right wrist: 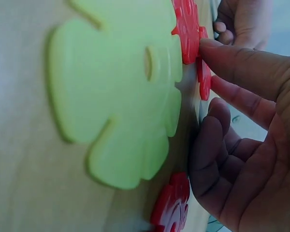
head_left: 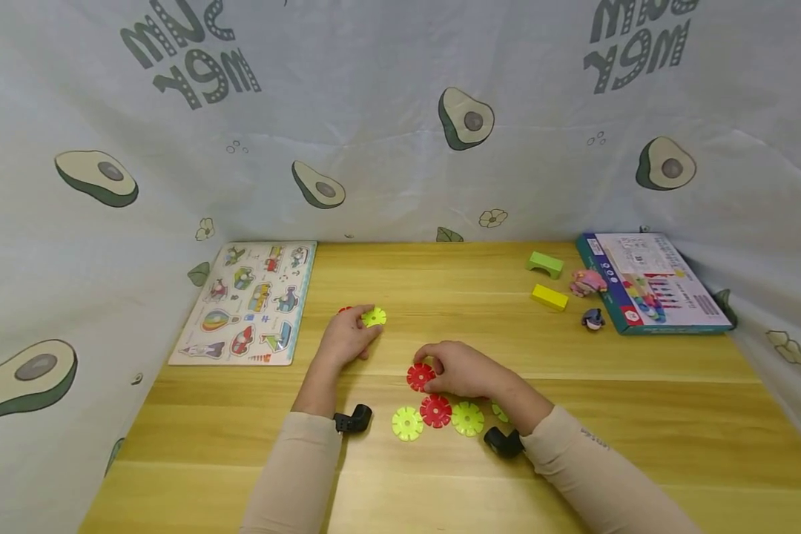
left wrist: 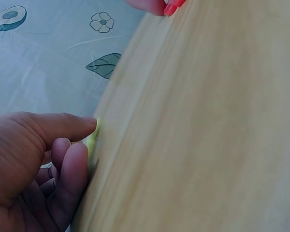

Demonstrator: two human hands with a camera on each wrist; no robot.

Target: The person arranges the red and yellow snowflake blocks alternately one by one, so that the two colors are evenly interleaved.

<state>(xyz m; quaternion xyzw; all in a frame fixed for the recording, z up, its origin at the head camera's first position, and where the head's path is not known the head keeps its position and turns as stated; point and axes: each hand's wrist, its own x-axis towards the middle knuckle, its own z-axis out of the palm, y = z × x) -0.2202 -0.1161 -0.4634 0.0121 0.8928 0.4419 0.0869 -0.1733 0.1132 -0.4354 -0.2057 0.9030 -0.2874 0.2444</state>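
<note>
In the head view my left hand (head_left: 348,340) is at the left, pinching a yellow-green notched plastic disc (head_left: 374,317) by its edge. That disc (left wrist: 93,137) appears thin and edge-on between thumb and finger in the left wrist view. A red disc (head_left: 345,308) peeks out behind the left hand. Nearer the middle, my right hand (head_left: 466,370) pinches a red notched disc (head_left: 420,377) at the table surface. Below it lie another red disc (head_left: 436,411) and two yellow-green discs, one left (head_left: 407,423) and one right (head_left: 468,419). The right forearm partly hides a further yellow-green disc (head_left: 500,411).
A picture puzzle board (head_left: 245,304) lies at the left. Back right are a green arch block (head_left: 545,264), a yellow block (head_left: 549,297), a pink toy figure (head_left: 587,282), a small dark figure (head_left: 592,320) and a flat box (head_left: 661,285). A printed curtain (head_left: 387,111) borders the wooden table (head_left: 427,489).
</note>
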